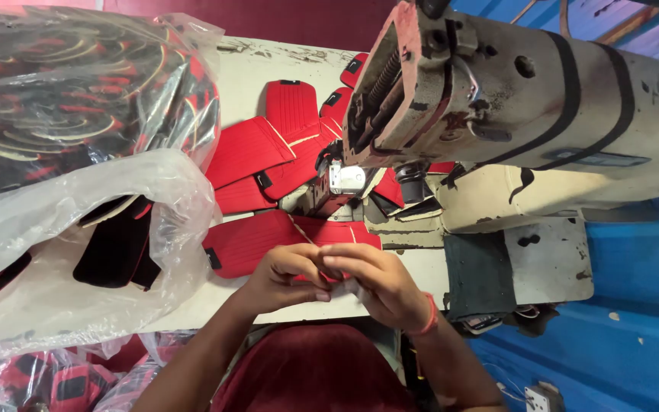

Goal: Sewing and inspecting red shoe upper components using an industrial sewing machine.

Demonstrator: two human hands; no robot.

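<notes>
My left hand and my right hand meet at the near edge of the white sewing table, fingers pinched together on the near end of a red ribbed fabric piece with a thin cream piping. That piece lies flat in front of the needle area of an old cream industrial sewing machine. More red ribbed pieces with small black tabs trail away behind the machine's presser foot. A red thread band sits on my right wrist.
A large clear plastic bag with black and red patterned pieces fills the left of the table. More bagged pieces lie below on the left. A blue surface runs along the right side.
</notes>
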